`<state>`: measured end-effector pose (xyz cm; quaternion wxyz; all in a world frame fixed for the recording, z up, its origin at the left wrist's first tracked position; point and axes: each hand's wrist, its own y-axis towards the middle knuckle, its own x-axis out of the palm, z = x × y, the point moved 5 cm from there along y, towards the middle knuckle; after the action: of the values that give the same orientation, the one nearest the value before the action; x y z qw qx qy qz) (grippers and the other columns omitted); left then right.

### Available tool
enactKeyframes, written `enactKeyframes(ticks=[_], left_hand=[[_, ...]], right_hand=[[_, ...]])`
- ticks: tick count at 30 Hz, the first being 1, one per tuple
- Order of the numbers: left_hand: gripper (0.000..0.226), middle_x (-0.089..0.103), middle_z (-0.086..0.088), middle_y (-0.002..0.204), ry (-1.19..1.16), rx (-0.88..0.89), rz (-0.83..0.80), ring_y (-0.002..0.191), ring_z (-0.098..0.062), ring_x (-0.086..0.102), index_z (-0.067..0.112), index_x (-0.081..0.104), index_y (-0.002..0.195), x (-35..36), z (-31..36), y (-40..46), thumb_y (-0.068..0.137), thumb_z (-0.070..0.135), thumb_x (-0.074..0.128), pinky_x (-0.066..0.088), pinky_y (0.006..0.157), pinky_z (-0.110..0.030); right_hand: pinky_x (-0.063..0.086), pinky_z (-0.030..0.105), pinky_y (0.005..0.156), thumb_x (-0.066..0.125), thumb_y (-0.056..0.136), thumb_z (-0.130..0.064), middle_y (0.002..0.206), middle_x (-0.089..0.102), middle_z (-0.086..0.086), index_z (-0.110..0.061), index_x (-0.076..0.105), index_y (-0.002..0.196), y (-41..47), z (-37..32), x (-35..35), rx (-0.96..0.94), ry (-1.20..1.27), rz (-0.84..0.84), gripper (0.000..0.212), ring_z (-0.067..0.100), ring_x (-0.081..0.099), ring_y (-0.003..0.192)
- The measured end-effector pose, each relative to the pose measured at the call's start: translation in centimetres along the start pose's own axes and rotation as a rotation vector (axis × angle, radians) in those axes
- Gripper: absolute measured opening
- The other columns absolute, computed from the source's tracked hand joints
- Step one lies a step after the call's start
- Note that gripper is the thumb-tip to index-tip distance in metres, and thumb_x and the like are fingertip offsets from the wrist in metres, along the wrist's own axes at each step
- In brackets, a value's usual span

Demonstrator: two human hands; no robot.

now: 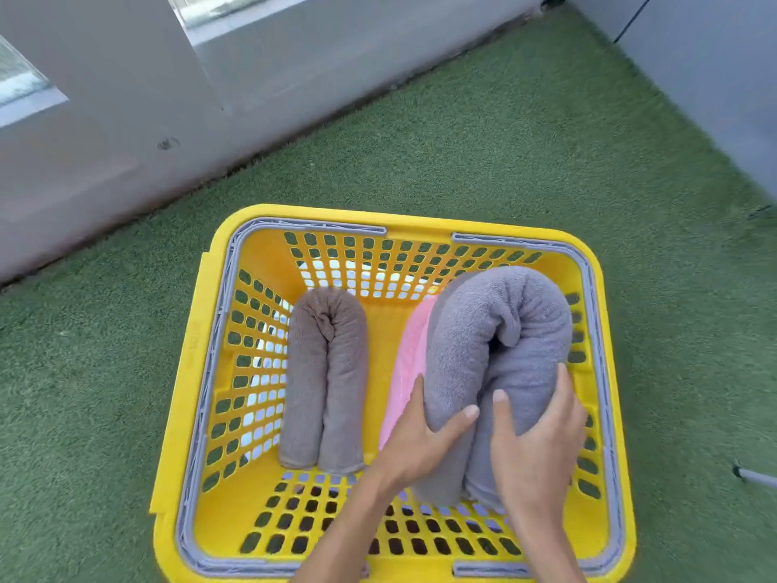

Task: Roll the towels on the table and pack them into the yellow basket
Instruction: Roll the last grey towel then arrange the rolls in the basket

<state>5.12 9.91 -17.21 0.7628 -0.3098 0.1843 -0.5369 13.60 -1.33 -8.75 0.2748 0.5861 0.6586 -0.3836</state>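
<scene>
The yellow basket (197,372) stands on green turf, seen from above. Inside on the right, a thick grey rolled towel (483,330) is bent into a U. My left hand (424,439) grips its left leg and my right hand (534,439) grips its right leg. A pink towel (405,363) is wedged just left of the grey one, mostly hidden by it. On the left side of the basket lies a thinner brown-grey rolled towel (323,372), also folded into a U, untouched by either hand.
Green artificial turf (504,140) surrounds the basket. A grey wall (126,140) runs diagonally behind it, and another grey panel (714,56) closes the right corner. A dark rod tip (752,477) pokes in at the right edge.
</scene>
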Motion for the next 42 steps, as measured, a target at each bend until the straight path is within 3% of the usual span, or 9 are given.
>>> enactKeyframes(ticks=[3, 7, 10, 16, 21, 24, 29, 37, 42], left_hand=[[0.056, 0.039, 0.025, 0.144, -0.043, -0.016, -0.151, 0.13, 0.009, 0.036, 0.034, 0.041, 0.142, -3.5, -0.4, -1.5, 0.093, 0.061, 0.04, 0.026, 0.11, -0.02], [0.036, 0.064, 0.002, 0.105, 0.124, -0.035, 0.439, 0.098, -0.015, 0.057, 0.021, 0.064, 0.104, -12.2, -2.5, -2.0, 0.097, 0.048, 0.04, 0.042, 0.079, -0.029], [0.032, 0.064, -0.013, 0.118, 0.347, -0.169, 0.699, 0.109, -0.029, 0.059, 0.005, 0.058, 0.12, -16.5, -4.6, -1.5, 0.096, 0.025, 0.051, 0.044, 0.086, -0.035], [0.049, 0.064, -0.018, 0.109, 0.757, -0.315, 0.529, 0.099, -0.037, 0.061, -0.001, 0.048, 0.118, -16.6, -8.6, 2.7, 0.089, 0.037, 0.059, 0.043, 0.071, -0.036], [0.046, 0.062, -0.014, 0.115, 0.918, -0.352, 0.519, 0.105, -0.033, 0.061, 0.001, 0.041, 0.125, -17.4, -8.7, 4.3, 0.089, 0.022, 0.061, 0.047, 0.079, -0.037], [0.056, 0.062, -0.015, 0.113, 0.976, -0.331, 0.523, 0.102, -0.034, 0.062, 0.001, 0.031, 0.134, -17.2, -7.4, 3.9, 0.088, 0.015, 0.06, 0.049, 0.077, -0.04], [0.055, 0.062, -0.016, 0.111, 0.927, -0.335, 0.48, 0.102, -0.036, 0.061, 0.005, 0.029, 0.132, -16.9, -7.5, 3.6, 0.088, 0.019, 0.06, 0.047, 0.076, -0.04], [0.048, 0.054, -0.021, 0.119, 0.736, -0.247, 0.549, 0.106, -0.04, 0.056, 0.0, 0.041, 0.126, -15.1, -5.8, 1.2, 0.092, 0.031, 0.056, 0.044, 0.081, -0.043], [0.035, 0.064, 0.002, 0.101, 0.408, 0.027, 0.531, 0.093, -0.013, 0.061, 0.018, 0.059, 0.104, -8.0, -1.1, -3.8, 0.093, 0.049, 0.048, 0.046, 0.077, -0.03]], right_hand=[[0.035, 0.039, 0.106, 0.055, 0.095, -0.031, 0.14, 0.038, -0.001, -0.021, 0.037, 0.142, -3.4, -4.6, 0.2, -0.24, 0.136, 0.072, 0.052, 0.022, 0.039, 0.129], [0.043, 0.028, 0.098, 0.043, 0.101, -0.02, 0.127, 0.048, -0.009, -0.024, 0.046, 0.136, -7.4, -7.7, 5.9, -0.328, 0.405, -0.248, 0.035, 0.012, 0.051, 0.117], [0.04, 0.025, 0.103, 0.042, 0.101, -0.022, 0.13, 0.047, -0.01, -0.028, 0.037, 0.142, -8.5, -7.2, 14.0, -0.192, 0.34, -0.511, 0.042, 0.003, 0.047, 0.121], [0.047, 0.035, 0.082, 0.068, 0.08, -0.038, 0.12, 0.05, 0.016, -0.012, 0.031, 0.134, -6.3, -1.0, 25.1, 0.156, -0.061, -0.682, 0.071, 0.038, 0.054, 0.11], [0.048, 0.042, 0.075, 0.057, 0.088, -0.024, 0.111, 0.06, 0.022, -0.008, 0.031, 0.125, -4.4, 0.1, 24.5, -0.014, -0.287, -0.585, 0.048, 0.04, 0.06, 0.1], [0.049, 0.042, 0.073, 0.05, 0.091, -0.017, 0.105, 0.064, 0.02, -0.018, 0.014, 0.145, -2.7, 0.4, 21.9, -0.113, -0.394, -0.464, 0.065, 0.038, 0.064, 0.094], [0.048, 0.037, 0.079, 0.04, 0.1, -0.027, 0.111, 0.065, 0.013, -0.019, 0.0, 0.152, -2.1, -0.1, 20.9, -0.229, -0.637, -0.6, 0.066, 0.031, 0.064, 0.101], [0.045, 0.038, 0.089, 0.054, 0.092, -0.033, 0.118, 0.058, 0.019, -0.026, 0.016, 0.148, -4.7, -2.2, 16.8, -0.06, -0.256, -0.787, 0.068, 0.035, 0.056, 0.112], [0.054, 0.036, 0.059, 0.055, 0.092, -0.036, 0.065, 0.066, 0.002, -0.036, 0.059, 0.097, -4.0, -3.1, 5.6, -0.02, 0.197, -0.503, 0.006, 0.011, 0.063, 0.056]])
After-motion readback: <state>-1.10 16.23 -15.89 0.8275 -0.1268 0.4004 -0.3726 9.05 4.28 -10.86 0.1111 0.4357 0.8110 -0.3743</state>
